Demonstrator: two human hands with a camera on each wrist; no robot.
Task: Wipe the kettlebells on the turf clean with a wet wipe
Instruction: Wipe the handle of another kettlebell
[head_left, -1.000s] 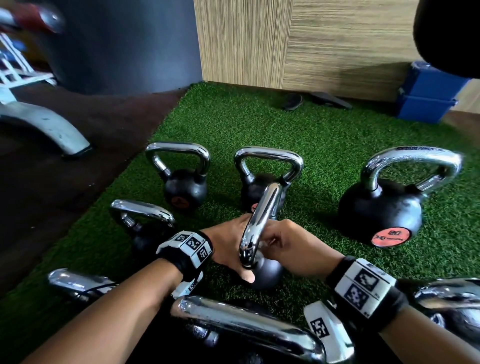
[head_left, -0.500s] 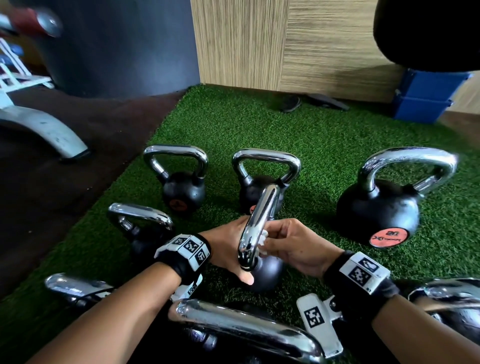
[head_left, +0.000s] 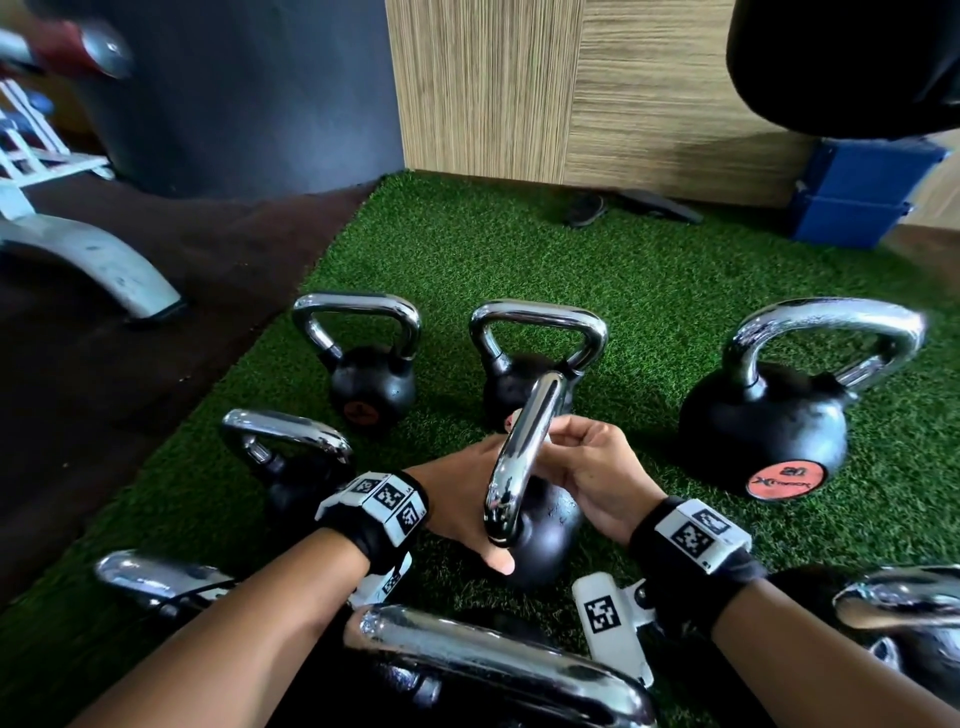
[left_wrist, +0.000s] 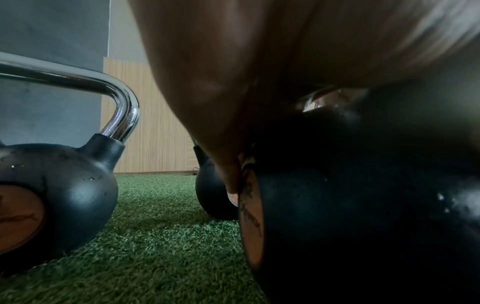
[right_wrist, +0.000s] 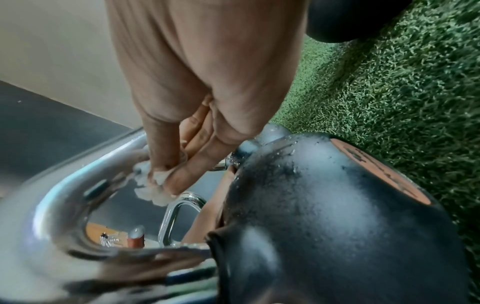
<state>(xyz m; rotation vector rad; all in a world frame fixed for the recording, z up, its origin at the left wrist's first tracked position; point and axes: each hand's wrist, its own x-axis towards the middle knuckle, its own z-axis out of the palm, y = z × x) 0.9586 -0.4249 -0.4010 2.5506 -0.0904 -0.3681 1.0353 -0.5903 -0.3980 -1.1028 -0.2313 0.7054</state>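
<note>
We steady a small black kettlebell with a chrome loop handle (head_left: 519, 467) on the green artificial turf (head_left: 649, 270), tilted so its handle runs up and away from us, its black ball nearest our wrists. Our left hand (head_left: 457, 499) cups the ball from the left side, thumb hooked under it. Our right hand (head_left: 587, 467) curls its fingertips around a crumpled white wet wipe (right_wrist: 153, 185), pressing it against the handle's inner side. Only the right wrist view shows the wipe; from the head it hides behind the chrome. The left wrist view shows the orange round label (left_wrist: 252, 222) on the ball's face, just beyond our fingers. Other black kettlebells stand upright on the turf around us; a wood-grain wall panel (head_left: 571, 88) rises beyond.
</note>
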